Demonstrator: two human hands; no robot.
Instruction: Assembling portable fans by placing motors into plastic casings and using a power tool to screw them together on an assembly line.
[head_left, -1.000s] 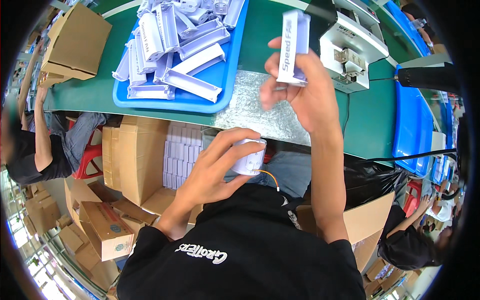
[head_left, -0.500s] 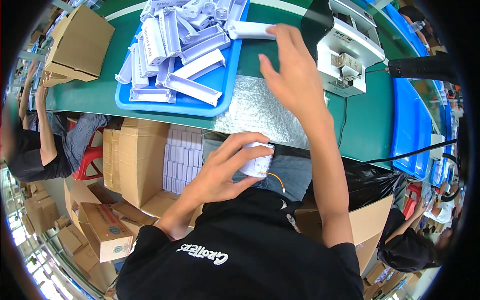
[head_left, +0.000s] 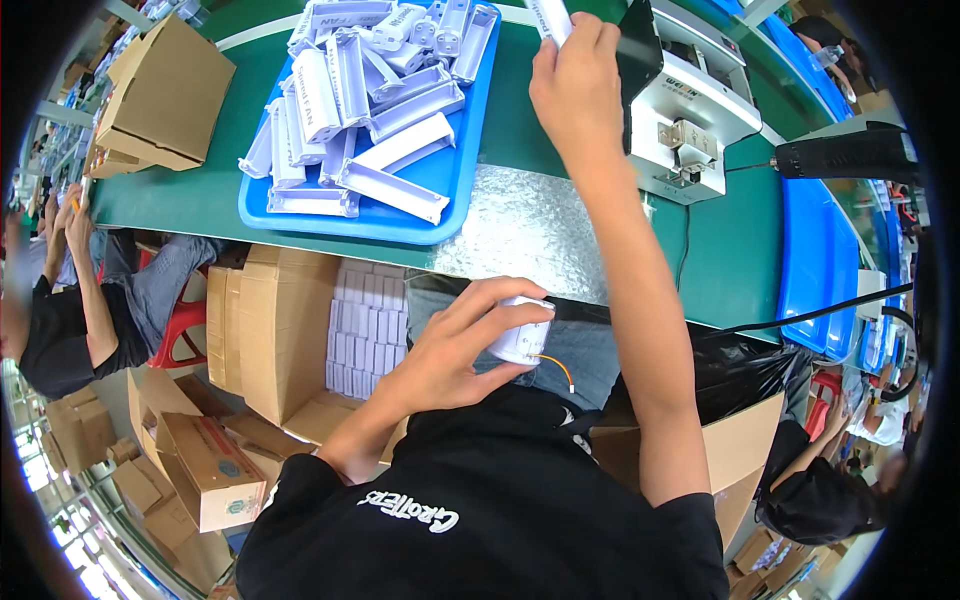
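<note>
My left hand (head_left: 460, 350) grips a rounded white plastic housing (head_left: 522, 335) over my lap. A thin orange-yellow wire lead (head_left: 557, 364) with a small white connector hangs from it. Beyond the table's silvery mat, my right hand (head_left: 580, 85) is closed around a white plastic piece with printing (head_left: 549, 18), partly cut off by the picture's upper edge. Left of that hand, a blue tray (head_left: 468, 150) carries a heap of long white plastic housings (head_left: 395, 190), some showing their hollow side.
A white and black machine (head_left: 690, 110) stands right of my right hand, near a black-handled tool (head_left: 840, 155). A silvery mat (head_left: 525, 230) covers the table's near edge. Cardboard boxes (head_left: 165, 95) stand at left; a carton (head_left: 290, 330) with stacked white pieces is below. Co-workers sit at both sides.
My right hand has moved away from me, up the table, carrying the white piece from beside the tray. My left hand keeps hold of the white housing, barely shifted.
</note>
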